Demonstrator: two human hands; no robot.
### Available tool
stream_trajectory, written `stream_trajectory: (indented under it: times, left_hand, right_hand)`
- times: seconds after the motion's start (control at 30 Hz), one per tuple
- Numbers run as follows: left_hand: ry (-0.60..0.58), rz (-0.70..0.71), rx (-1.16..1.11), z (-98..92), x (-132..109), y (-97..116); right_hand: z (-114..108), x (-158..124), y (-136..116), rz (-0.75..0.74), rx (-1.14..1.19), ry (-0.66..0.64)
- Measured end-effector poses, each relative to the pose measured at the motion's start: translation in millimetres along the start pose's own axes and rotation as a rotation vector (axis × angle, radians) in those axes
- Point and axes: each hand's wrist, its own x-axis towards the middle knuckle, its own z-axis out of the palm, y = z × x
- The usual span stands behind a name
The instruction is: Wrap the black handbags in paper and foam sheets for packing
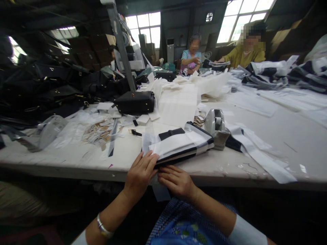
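Observation:
A flat black bag wrapped in white paper (pixel 178 144) lies at the near edge of the white table (pixel 293 136). My left hand (pixel 140 173) rests on the wrap's near left corner, fingers stretched flat over the paper. My right hand (pixel 176 181) sits just below the table edge under the same corner, its fingers curled and pressed against the wrap's underside. A black strap (pixel 171 133) lies across the top of the package.
A grey tape dispenser (pixel 216 127) stands right of the package. A black handbag (pixel 135 102) sits behind, with paper scraps (pixel 98 131) and piled black bags (pixel 51 92) to the left. White paper sheets (pixel 178 102) cover the middle. Two people (pixel 191 58) work at the far end.

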Motion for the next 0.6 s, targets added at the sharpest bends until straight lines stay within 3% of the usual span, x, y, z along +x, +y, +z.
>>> stream_trajectory:
  times: [0.37, 0.6]
  left_hand:
    - [0.047, -0.039, 0.017, 12.8, -6.6, 3.6]
    - [0.051, -0.108, -0.037, 15.6, -9.9, 8.3]
  right_hand:
    - [-11.2, -5.7, -18.4, 0.031, 0.043, -0.097]
    - [-34.6, 21.3, -8.9, -0.004, 0.059, -0.182]
